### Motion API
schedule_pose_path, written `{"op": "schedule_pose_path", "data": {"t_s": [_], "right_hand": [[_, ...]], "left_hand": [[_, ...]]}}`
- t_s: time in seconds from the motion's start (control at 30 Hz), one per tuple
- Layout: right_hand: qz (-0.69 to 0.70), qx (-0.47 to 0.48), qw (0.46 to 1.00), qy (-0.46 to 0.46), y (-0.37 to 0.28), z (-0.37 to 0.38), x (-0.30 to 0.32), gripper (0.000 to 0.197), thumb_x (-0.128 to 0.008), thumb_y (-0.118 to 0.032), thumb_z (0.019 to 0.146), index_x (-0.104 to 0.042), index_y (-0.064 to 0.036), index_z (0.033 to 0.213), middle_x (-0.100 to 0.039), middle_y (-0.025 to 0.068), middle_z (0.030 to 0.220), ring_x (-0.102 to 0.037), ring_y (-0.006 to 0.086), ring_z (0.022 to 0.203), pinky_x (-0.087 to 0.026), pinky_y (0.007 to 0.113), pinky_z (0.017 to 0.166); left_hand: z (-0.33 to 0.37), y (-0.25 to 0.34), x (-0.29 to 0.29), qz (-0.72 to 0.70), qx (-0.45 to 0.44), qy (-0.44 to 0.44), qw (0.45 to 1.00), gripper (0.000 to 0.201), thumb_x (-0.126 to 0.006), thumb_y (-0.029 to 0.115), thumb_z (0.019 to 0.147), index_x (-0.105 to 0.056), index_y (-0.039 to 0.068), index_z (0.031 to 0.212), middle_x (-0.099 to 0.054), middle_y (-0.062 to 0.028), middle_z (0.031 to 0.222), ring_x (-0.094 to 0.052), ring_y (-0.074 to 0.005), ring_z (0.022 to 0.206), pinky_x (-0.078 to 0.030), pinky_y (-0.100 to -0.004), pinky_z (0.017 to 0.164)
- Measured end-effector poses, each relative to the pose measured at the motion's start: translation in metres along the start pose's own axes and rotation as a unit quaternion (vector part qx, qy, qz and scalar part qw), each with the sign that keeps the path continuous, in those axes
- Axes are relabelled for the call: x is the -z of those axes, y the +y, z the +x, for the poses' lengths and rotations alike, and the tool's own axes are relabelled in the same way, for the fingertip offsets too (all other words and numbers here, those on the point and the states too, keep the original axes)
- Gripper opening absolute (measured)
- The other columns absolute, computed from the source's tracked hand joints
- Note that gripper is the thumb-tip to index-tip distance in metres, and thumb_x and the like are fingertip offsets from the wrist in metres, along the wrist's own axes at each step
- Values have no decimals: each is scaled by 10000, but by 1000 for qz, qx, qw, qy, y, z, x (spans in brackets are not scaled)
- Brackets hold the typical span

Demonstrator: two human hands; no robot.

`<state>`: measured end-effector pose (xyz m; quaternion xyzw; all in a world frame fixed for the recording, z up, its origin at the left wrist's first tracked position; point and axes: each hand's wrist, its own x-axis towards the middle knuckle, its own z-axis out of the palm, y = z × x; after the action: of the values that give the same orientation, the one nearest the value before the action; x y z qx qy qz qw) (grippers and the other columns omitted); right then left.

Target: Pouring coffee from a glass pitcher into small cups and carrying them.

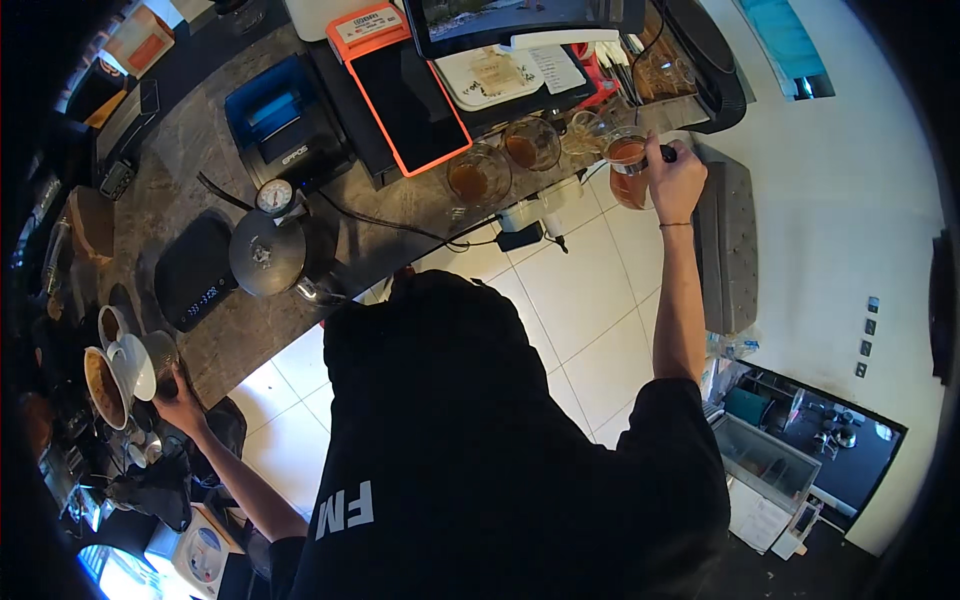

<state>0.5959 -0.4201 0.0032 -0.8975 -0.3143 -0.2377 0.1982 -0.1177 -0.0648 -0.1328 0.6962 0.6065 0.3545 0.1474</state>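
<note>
My right hand (676,180) is stretched out over the far end of the dark stone counter (240,330) and grips the handle of a glass pitcher (627,170) holding brown liquid. Beside it on the counter stand two glass cups with brown drink, one cup (531,143) nearer the pitcher and another cup (478,176) to its left. My left hand (182,405) reaches to the near left, fingers curled around a metal cup (160,358) next to white ceramic drippers (105,385) with coffee grounds.
A black gooseneck kettle (268,255) with a dial thermometer sits beside a black scale (195,272). A blue receipt printer (283,125), an orange-edged tablet (410,95) and a monitor (520,22) stand further along. White tiled floor (590,290) lies below; a grey mat (728,250) sits at right.
</note>
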Motion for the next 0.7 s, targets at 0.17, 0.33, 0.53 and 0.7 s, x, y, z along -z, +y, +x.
{"op": "schedule_pose_path", "data": {"t_s": [0.17,0.33,0.53,0.7], "right_hand": [[-10,8,1000,-10,-2,4,1,462,-707,-401,853,-661,27,686,-633,238,646,-657,413,622,-523,440,577],[-9,-3,1000,-8,-8,4,1,465,-706,-400,855,-652,25,677,-633,235,637,-655,414,616,-521,448,577],[-5,-19,1000,-2,-8,4,3,474,-725,-399,853,-664,51,717,-634,206,619,-662,370,594,-510,394,569],[92,-106,987,71,-4,-2,3,436,-717,-321,866,-647,70,686,-584,134,535,-526,167,481,-443,332,516]], "left_hand": [[2,-20,1,25,-16,6,1000,586,-770,311,872,-580,-93,1250,-645,-227,1231,-640,-306,1095,-486,-391,980],[2,-15,-2,61,-51,29,996,588,-746,336,891,-574,-69,1280,-640,-219,1248,-639,-314,1102,-500,-412,969],[1,-1,-3,4,-31,18,999,599,-780,296,864,-565,-112,1245,-644,-229,1228,-634,-308,1106,-472,-381,990],[0,-8,0,19,-2,12,1000,595,-776,295,868,-563,-112,1247,-644,-228,1230,-639,-306,1097,-483,-380,977]]}}
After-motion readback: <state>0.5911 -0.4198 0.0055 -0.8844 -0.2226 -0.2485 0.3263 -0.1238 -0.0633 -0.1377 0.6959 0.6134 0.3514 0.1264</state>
